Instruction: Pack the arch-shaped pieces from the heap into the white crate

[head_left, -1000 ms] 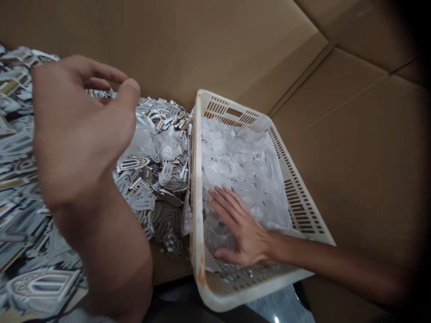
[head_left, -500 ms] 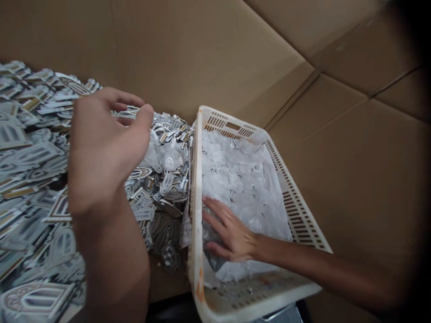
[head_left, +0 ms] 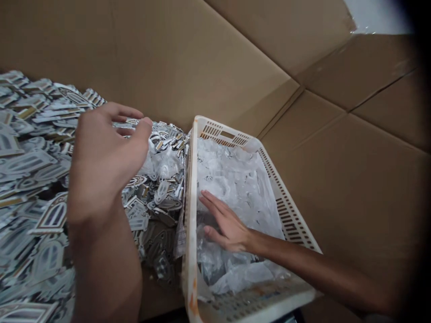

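Note:
My left hand [head_left: 107, 152] is raised over a heap of flat window-shaped pieces [head_left: 37, 163]. Its fingers are loosely bent, with a gap to the thumb and nothing visible between them. Inside a white plastic basket [head_left: 191, 197], clear crinkled plastic wrapping [head_left: 235, 179] covers small pieces that show only faintly. My right hand [head_left: 225, 226] reaches over the near left part of this wrapping, palm down and fingers stretched out. Whether its palm presses on the plastic I cannot tell.
Brown cardboard walls [head_left: 161, 67] rise behind and to the right of the basket. Between heap and basket lies a clear plastic bag [head_left: 164, 163] on the loose pieces. A cardboard surface [head_left: 158, 296] shows at the bottom.
My right hand has lifted slightly from the basket's near left corner, uncovering more wrapping there. My left hand keeps its pose. The whole view has shifted a little.

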Demonstrator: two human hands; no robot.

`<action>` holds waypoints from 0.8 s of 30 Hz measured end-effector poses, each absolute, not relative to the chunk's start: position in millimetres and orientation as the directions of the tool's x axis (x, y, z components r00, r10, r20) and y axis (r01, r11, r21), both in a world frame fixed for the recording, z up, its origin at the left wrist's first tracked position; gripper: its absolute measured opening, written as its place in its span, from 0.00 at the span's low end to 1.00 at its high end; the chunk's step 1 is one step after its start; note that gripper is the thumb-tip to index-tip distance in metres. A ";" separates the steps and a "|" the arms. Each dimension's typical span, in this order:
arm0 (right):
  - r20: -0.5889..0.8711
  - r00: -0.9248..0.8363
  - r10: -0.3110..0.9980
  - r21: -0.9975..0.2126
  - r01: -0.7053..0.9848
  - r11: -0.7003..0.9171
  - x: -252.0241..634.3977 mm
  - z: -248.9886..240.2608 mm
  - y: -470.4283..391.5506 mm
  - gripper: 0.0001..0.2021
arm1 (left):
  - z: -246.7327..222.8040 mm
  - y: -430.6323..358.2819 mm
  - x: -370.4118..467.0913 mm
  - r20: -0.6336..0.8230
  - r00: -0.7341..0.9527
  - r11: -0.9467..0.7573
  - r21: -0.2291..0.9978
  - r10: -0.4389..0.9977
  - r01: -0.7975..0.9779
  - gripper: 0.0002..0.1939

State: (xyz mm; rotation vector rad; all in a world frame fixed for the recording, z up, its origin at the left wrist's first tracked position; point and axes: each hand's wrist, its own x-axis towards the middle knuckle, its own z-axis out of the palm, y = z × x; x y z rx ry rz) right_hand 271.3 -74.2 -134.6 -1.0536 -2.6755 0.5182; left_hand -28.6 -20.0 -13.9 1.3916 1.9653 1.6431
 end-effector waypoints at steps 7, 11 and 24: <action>0.059 -0.615 0.786 -0.091 0.781 0.618 274.1 -131.8 -55.0 0.34 | -19.7 -16.6 -34.0 0.372 -0.516 -0.103 0.874 0.772 0.475 0.13; -0.044 -0.637 0.769 -0.105 0.769 0.631 277.5 -151.1 -51.4 0.33 | -25.4 -12.8 -36.5 0.364 -0.502 -0.151 0.898 0.784 0.414 0.14; 0.519 -0.697 0.495 -0.078 0.538 0.839 169.3 -15.0 31.4 0.22 | -27.7 -17.5 -40.2 0.370 -0.514 -0.249 0.924 0.774 0.291 0.13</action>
